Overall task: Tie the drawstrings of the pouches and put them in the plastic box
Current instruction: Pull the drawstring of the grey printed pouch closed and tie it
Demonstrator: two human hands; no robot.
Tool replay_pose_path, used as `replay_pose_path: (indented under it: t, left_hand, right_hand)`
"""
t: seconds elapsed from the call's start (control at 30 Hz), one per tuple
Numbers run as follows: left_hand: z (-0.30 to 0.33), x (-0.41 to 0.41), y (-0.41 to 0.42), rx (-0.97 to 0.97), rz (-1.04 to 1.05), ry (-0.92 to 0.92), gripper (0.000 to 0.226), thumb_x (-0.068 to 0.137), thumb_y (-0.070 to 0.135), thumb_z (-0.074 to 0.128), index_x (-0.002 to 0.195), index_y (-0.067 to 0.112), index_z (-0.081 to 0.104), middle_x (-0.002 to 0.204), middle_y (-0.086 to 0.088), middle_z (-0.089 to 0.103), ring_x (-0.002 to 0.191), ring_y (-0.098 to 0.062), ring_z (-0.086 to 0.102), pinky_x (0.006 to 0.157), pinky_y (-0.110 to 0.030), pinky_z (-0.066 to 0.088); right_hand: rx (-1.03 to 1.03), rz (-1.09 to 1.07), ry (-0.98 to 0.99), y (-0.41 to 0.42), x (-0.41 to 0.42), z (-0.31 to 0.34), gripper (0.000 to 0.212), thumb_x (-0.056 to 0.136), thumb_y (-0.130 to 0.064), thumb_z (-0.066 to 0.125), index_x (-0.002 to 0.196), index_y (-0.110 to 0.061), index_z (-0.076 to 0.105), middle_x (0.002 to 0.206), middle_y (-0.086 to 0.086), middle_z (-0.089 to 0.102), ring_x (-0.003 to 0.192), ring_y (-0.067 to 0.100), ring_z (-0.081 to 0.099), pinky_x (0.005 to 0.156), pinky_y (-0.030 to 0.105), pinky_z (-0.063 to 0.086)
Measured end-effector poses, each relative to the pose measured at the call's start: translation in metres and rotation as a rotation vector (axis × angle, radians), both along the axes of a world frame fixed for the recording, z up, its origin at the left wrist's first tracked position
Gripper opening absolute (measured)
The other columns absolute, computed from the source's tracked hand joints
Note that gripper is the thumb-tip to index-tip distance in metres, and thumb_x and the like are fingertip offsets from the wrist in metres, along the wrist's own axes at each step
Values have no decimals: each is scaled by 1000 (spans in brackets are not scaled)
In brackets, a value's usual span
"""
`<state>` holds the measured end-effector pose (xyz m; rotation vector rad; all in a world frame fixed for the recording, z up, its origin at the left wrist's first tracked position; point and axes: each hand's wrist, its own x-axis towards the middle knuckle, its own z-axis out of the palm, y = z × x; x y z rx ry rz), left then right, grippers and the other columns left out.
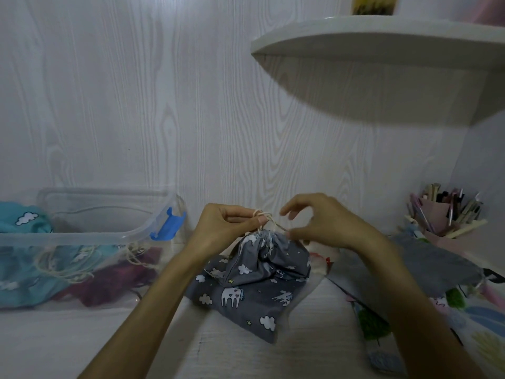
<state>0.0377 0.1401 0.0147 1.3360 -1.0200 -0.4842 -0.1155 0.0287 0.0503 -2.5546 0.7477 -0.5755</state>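
A grey pouch (246, 285) printed with white unicorns and clouds lies on the white table in front of me, its mouth gathered tight. Its cream drawstring (269, 218) loops up from the gathered top. My left hand (226, 228) pinches the loop of the string just above the pouch. My right hand (319, 220) pinches the other strand at the right of the gathered top, its index finger curled above. The clear plastic box (68, 236) with a blue latch stands at the left and holds a teal pouch (24, 283) and a maroon pouch (109, 285) with tied cords.
More pouches lie at the right: a plain grey one (437, 266) and a light patterned one (470, 324). A pink holder of pens (448, 214) stands at the back right. A white shelf (382, 47) juts out overhead. Another teal cloud-print fabric (24, 217) lies behind the box.
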Motion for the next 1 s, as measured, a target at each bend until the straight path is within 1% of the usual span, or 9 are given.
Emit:
replay_pose_path:
  t: [0.13, 0.27, 0.4, 0.53, 0.6, 0.67, 0.73, 0.87, 1.0]
  left_hand:
    - [1, -1, 1, -1, -7, 15, 9, 78, 6, 72, 87, 6, 74, 67, 6, 74, 63, -2, 69, 60, -10, 51]
    - [4, 2, 3, -14, 57, 40, 14, 84, 14, 66, 95, 9, 73, 65, 14, 71, 65, 4, 67, 60, -5, 48]
    - [5, 7, 2, 40, 109, 65, 13, 88, 20, 62, 82, 15, 73, 61, 16, 70, 61, 9, 65, 67, -11, 50]
    - [4, 15, 7, 182, 113, 59, 15, 87, 19, 64, 76, 14, 73, 68, 5, 74, 63, -1, 68, 74, -21, 48]
    - [3, 17, 7, 305, 138, 11, 17, 89, 19, 61, 81, 9, 72, 75, 3, 74, 64, -4, 66, 68, -23, 44]
    - [4, 17, 6, 369, 120, 93, 18, 92, 20, 56, 82, 11, 68, 80, 1, 71, 68, -7, 62, 63, -22, 42]
    - [6, 16, 4, 333, 24, 254, 22, 95, 19, 50, 83, 12, 67, 84, -1, 70, 74, -8, 63, 65, -21, 46]
    - [7, 10, 1, 176, -166, 567, 24, 99, 16, 42, 91, 10, 64, 87, 0, 75, 79, -8, 71, 86, -22, 50]
    - [9, 6, -1, 121, -313, 584, 24, 99, 18, 42, 101, 12, 65, 88, 4, 75, 78, -6, 71, 83, -20, 53]
  right_hand:
    - [136, 27, 25, 0, 14, -14, 11, 84, -17, 68, 93, -13, 73, 86, 4, 74, 61, 12, 69, 60, 20, 54]
    - [308, 134, -162, -6, 1, -4, 13, 81, -19, 71, 87, -9, 76, 74, 8, 74, 66, 13, 68, 66, 20, 56]
    - [243, 112, -309, -14, -13, 3, 13, 81, -22, 70, 82, -11, 77, 72, 7, 73, 61, 11, 66, 59, 17, 52]
    - [284, 2, -57, -22, -14, -3, 14, 81, -23, 72, 78, -10, 76, 77, 8, 73, 62, 13, 65, 56, 17, 51]
    - [303, -10, 95, -19, -6, -8, 16, 82, -24, 70, 76, -10, 75, 71, 8, 69, 57, 10, 61, 55, 18, 50]
    - [330, 13, 187, -14, -1, -9, 18, 84, -24, 69, 69, -15, 71, 58, -1, 65, 52, 8, 58, 54, 18, 48]
    - [385, 48, 286, -8, 3, -10, 20, 85, -23, 68, 66, -17, 68, 51, -6, 61, 49, 7, 56, 51, 18, 47]
    - [443, 38, 393, -1, 8, -13, 20, 86, -23, 67, 69, -13, 67, 51, -3, 56, 45, 7, 50, 45, 16, 44]
    - [441, 5, 399, 0, 10, -14, 20, 85, -21, 69, 90, -3, 73, 52, -1, 56, 43, 6, 50, 45, 15, 44]
